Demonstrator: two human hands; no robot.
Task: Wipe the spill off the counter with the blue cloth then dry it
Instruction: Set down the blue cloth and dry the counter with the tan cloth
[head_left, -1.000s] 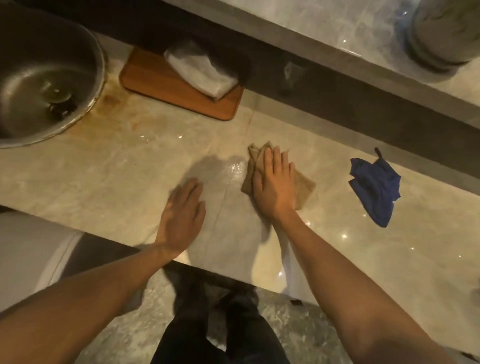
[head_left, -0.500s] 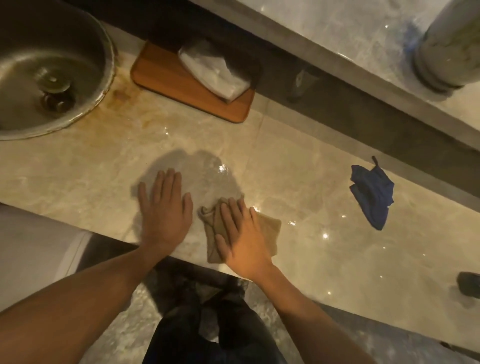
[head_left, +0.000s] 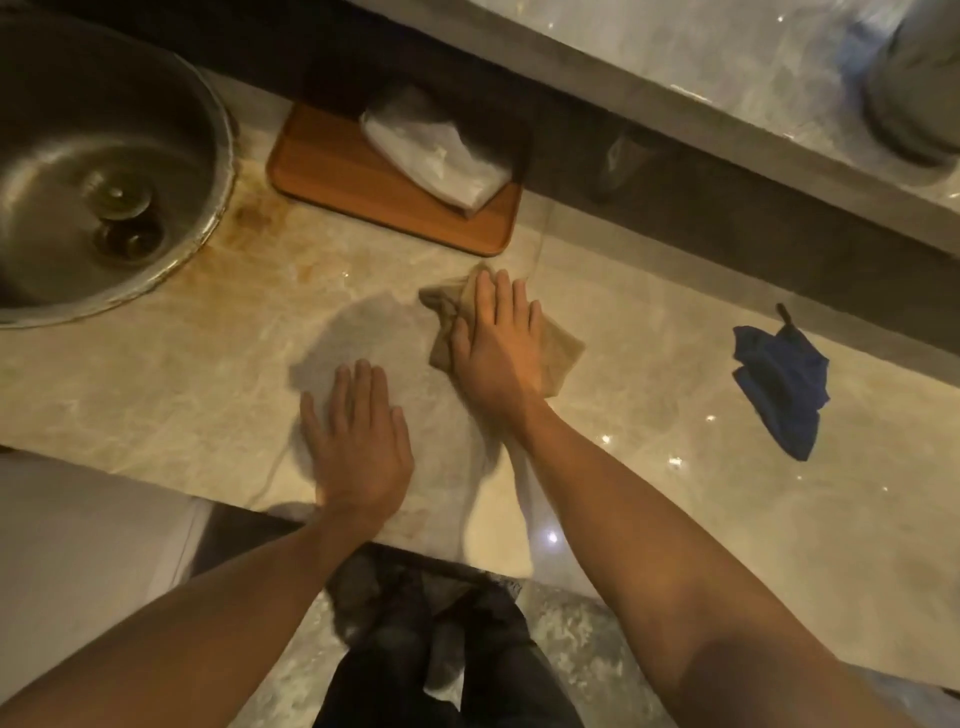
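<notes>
The right hand (head_left: 496, 343) presses flat, fingers spread, on a crumpled tan cloth (head_left: 558, 353). The bunched blue cloth (head_left: 779, 384) lies well right of it, nearer than to the flat left hand (head_left: 358, 436).

Person, seen from above: two bare forearms, no sleeves visible. Left hand (head_left: 358, 441) and right hand (head_left: 496, 343) bare, no rings, watch or gloves. Legs in dark trousers (head_left: 447, 654), faded grey in patches.
</notes>
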